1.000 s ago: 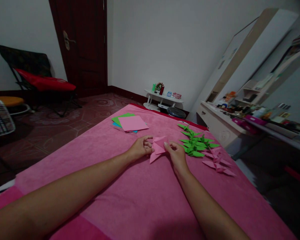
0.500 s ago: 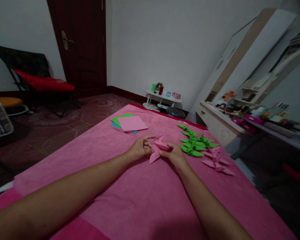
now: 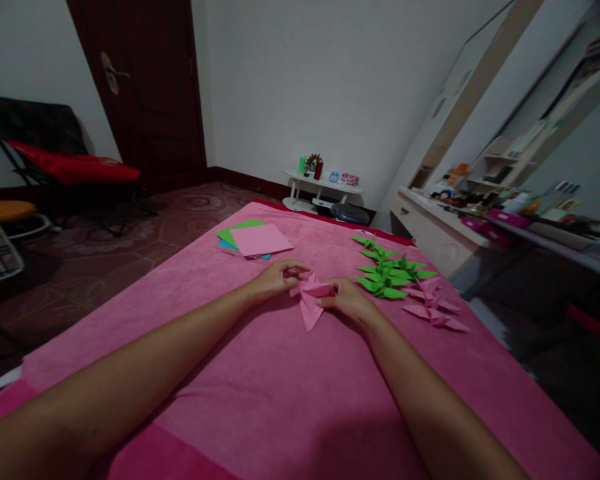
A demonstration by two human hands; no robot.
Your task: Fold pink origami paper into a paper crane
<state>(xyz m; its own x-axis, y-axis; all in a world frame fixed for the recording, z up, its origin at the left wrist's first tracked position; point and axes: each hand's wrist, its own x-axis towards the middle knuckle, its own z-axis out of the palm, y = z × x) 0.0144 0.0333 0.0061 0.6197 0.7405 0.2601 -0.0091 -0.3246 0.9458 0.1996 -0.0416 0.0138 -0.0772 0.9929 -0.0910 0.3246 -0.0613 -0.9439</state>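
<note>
Between my hands is a pink origami crane (image 3: 312,297), its wings spread and one pointed flap aimed toward me. My right hand (image 3: 349,297) pinches its right wing between thumb and fingers. On the other side, my left hand (image 3: 275,278) is closed with curled fingers at the crane's left end, gripping it there. To the right lie several folded green paper cranes (image 3: 387,273) in a cluster. A few pink paper cranes (image 3: 436,313) rest just in front of them.
A stack of square coloured paper (image 3: 261,240), pink on top of green and blue, lies beyond my left hand. All this is on a pink cloth (image 3: 260,373). A dressing table (image 3: 430,220) crowded with small items stands at right; a low white shelf (image 3: 325,180) is behind.
The crane has turned a little, so its near flap now points more straight at me. My left hand has shifted slightly left. The camera view has moved a bit.
</note>
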